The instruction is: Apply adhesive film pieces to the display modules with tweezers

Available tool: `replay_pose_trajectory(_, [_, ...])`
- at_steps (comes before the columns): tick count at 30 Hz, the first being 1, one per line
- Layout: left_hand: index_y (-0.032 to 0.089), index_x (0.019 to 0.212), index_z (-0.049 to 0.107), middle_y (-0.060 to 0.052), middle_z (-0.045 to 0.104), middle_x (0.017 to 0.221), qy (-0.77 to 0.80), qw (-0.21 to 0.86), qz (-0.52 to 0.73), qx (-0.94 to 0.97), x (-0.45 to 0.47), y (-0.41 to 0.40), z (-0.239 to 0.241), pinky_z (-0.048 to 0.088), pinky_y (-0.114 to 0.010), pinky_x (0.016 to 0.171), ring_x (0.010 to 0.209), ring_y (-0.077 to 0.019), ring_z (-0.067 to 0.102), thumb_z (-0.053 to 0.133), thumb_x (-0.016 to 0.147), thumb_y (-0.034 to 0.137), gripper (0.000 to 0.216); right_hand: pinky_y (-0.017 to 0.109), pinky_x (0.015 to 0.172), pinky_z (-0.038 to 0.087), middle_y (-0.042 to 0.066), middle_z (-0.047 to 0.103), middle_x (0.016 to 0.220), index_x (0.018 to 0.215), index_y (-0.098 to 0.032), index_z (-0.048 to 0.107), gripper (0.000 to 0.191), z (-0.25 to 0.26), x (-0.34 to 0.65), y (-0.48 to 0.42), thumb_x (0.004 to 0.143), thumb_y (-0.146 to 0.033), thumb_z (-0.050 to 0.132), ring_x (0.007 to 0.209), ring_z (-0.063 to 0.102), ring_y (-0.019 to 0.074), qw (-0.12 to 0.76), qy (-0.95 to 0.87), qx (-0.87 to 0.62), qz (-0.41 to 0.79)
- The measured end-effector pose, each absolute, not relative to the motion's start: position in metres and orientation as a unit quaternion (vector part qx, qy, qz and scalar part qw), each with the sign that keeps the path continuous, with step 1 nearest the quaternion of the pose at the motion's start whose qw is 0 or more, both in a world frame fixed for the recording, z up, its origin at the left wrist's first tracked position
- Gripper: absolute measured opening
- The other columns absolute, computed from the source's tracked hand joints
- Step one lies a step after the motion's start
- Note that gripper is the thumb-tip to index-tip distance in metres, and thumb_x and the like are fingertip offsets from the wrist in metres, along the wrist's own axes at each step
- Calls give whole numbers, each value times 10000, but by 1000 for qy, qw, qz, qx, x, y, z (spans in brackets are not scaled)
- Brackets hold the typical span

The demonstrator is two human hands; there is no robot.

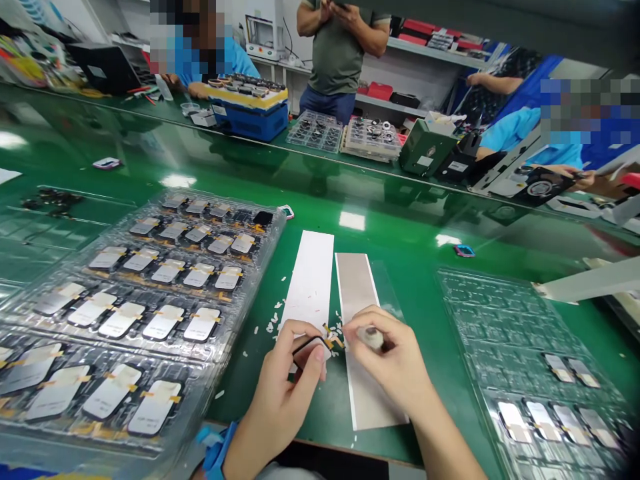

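Observation:
My left hand (287, 380) is closed around the edges of a small display module (315, 348), dark-rimmed with rounded corners. An orange flex cable (334, 339) sticks out from its right side toward my other hand. My right hand (387, 353) is closed on a pale, round-ended tool (371, 338), whose tip I cannot make out. Beneath that hand lies a beige strip sheet (360, 283) with white edges. A white strip sheet (313, 267) lies beyond my left hand. Small white scraps (273, 323) are scattered beside it.
A clear tray (250, 303) with rows of display modules stands at left. Another clear tray (470, 313) at right holds several modules near its front. The green table (240, 393) runs back to a raised shelf with boxes (425, 150) and parts trays. Other people are beyond it.

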State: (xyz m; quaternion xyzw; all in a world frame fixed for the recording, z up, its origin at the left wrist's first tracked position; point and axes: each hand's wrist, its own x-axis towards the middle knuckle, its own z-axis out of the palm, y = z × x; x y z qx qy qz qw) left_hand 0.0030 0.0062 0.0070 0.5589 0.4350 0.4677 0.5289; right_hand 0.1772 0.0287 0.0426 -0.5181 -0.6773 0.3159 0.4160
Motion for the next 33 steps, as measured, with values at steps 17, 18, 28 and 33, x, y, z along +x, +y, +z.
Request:
replay_pose_trajectory(17, [225, 1044, 550, 3, 617, 842, 438, 493, 435, 613, 3, 9, 9, 448, -209, 630, 669, -120, 563, 455, 1017, 277, 112, 220, 565, 475, 18, 652, 802, 860, -201, 676, 137, 45, 172, 26, 874, -143, 554, 661, 610, 115, 442, -722, -494, 197])
replay_pose_trajectory(18, [226, 1039, 539, 7, 604, 828, 439, 502, 443, 600, 3, 8, 8, 447, -212, 639, 667, -119, 555, 446, 1021, 285, 111, 219, 551, 454, 15, 652, 799, 851, -206, 680, 142, 45, 175, 28, 874, -158, 548, 657, 601, 114, 439, -707, -503, 232])
replay_pose_trajectory(28, [228, 989, 413, 27, 567, 695, 396, 615, 439, 522, 1, 6, 11, 344, -216, 547, 677, -125, 539, 449, 1025, 389, 169, 208, 517, 391, -52, 549, 633, 720, -200, 538, 218, 32, 177, 39, 785, -328, 701, 554, 497, 91, 403, -583, -551, 440])
replay_pose_trajectory(33, [219, 937, 412, 37, 558, 667, 382, 620, 440, 525, 1, 7, 12, 373, -234, 597, 631, -118, 505, 470, 1017, 401, 208, 215, 492, 351, -9, 598, 649, 712, -171, 652, 308, 39, 169, 36, 798, -460, 710, 538, 445, 85, 378, -536, -467, 593])
